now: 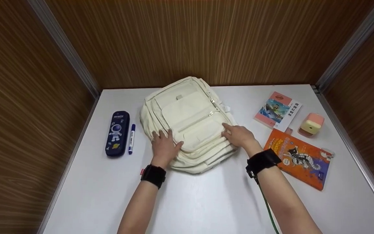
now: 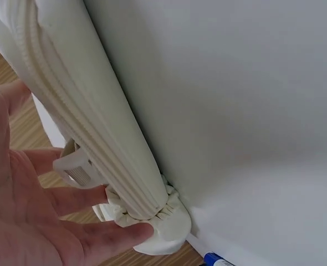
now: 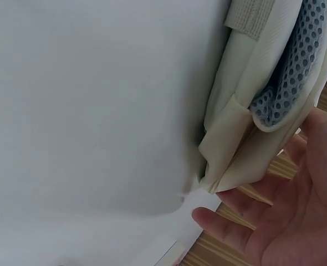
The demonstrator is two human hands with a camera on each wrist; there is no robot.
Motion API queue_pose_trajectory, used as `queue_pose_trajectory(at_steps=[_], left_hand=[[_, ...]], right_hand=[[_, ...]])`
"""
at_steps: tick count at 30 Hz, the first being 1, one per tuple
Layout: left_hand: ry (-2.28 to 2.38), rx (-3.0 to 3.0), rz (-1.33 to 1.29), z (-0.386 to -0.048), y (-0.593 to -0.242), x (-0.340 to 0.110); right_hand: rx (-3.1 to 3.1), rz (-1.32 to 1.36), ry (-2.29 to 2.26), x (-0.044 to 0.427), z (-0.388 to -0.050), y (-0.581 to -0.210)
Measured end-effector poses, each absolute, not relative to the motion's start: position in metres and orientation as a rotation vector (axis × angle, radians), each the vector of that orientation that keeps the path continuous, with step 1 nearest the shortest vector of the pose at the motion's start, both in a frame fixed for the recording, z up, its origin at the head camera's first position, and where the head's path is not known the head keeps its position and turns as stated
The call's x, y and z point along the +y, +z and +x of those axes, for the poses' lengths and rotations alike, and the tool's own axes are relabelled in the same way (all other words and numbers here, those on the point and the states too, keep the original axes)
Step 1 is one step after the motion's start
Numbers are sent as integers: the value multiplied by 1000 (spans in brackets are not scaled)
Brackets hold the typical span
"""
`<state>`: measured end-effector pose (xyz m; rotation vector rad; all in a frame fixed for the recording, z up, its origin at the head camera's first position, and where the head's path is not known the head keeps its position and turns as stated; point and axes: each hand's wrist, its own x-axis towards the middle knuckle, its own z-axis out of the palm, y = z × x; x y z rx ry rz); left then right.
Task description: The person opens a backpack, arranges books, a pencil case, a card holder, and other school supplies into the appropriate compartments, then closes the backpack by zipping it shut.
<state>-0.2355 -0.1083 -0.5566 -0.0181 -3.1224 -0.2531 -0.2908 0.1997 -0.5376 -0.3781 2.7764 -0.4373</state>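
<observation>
Left hand (image 1: pixel 165 148) on cream backpack (image 1: pixel 187 118)

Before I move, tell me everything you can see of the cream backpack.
The cream backpack looks like soft, creased fabric, with layered front pockets, zip pulls, a pale buckle and blue-grey mesh padding. It lies front up, askew on the white table, between the pencil case and the books. The left hand touches its near left part and the right hand its right edge. Whether every zip is fully shut, I cannot tell.
</observation>
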Motion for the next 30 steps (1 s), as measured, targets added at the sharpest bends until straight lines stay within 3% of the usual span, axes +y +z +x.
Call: queue_pose_trajectory(at_steps=[13, 30], left_hand=[[-322, -3150, -158, -241, -553, -118], [-420, -3226, -448, -272, -548, -138]], right_hand=[[2804, -413, -333, 198, -262, -533], [2697, -592, -188, 188, -233, -514]])
